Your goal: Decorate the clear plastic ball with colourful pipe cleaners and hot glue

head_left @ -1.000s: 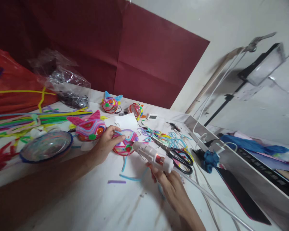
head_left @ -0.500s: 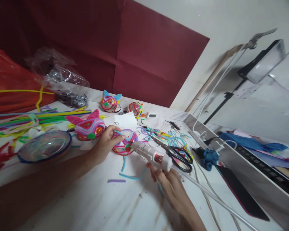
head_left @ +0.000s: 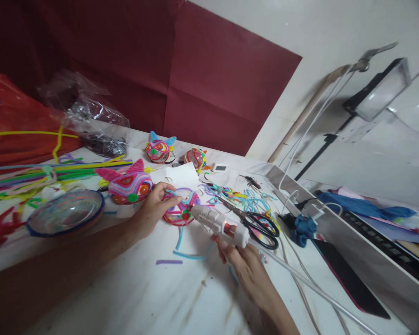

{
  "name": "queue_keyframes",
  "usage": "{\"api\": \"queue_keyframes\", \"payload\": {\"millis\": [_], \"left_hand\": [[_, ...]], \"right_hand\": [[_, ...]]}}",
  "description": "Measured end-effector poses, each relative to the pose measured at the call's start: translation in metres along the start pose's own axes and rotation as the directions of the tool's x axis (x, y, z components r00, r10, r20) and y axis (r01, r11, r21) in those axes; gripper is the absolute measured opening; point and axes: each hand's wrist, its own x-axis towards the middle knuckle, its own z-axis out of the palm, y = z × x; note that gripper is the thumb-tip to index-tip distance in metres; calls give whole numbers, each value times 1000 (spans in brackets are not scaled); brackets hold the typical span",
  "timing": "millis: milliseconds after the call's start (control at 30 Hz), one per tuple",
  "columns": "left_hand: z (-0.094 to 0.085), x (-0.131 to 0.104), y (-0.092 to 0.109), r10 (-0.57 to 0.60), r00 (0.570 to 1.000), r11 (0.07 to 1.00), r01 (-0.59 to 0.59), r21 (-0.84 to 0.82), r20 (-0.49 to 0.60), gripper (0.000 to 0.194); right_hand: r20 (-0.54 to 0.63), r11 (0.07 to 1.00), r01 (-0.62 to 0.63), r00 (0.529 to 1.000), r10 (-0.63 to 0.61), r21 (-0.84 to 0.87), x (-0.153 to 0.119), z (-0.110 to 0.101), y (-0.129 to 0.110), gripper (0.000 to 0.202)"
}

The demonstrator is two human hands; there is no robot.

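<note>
Left hand: the left hand (head_left: 153,207) grips a pipe-cleaner ball (head_left: 181,210) on the table (head_left: 143,293).
Right hand: the right hand (head_left: 246,267) clasps a white glue gun (head_left: 220,225), nozzle at the ball.

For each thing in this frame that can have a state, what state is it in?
White hot glue gun: gripped by right hand, nozzle at the craft.
Pink pipe-cleaner dome craft: on table, steadied by left hand.
Black-handled scissors: lying on table, blades shut.
Clear plastic dome: resting on table, untouched.
</note>
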Motion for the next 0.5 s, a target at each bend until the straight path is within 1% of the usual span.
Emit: {"api": "queue_keyframes", "payload": {"millis": [100,267,400,500], "left_hand": [[-1,0,-1,-19,999,1000,20,-24,49,39],[-2,0,-2,-28,999,999,29,-22,41,38],[-1,0,0,-24,999,999,25,-37,30,37],[-1,0,0,-34,998,997,37,-64,47,40]], "right_hand": [[-7,1000,-1,1000,1,18,-1,-1,1,48],[24,998,-39,999,37,47,-2,-2,4,46],[15,999,-44,999,43,27,-2,-3,3,46],[5,998,-56,998,56,27,-2,-4,2,44]]}}
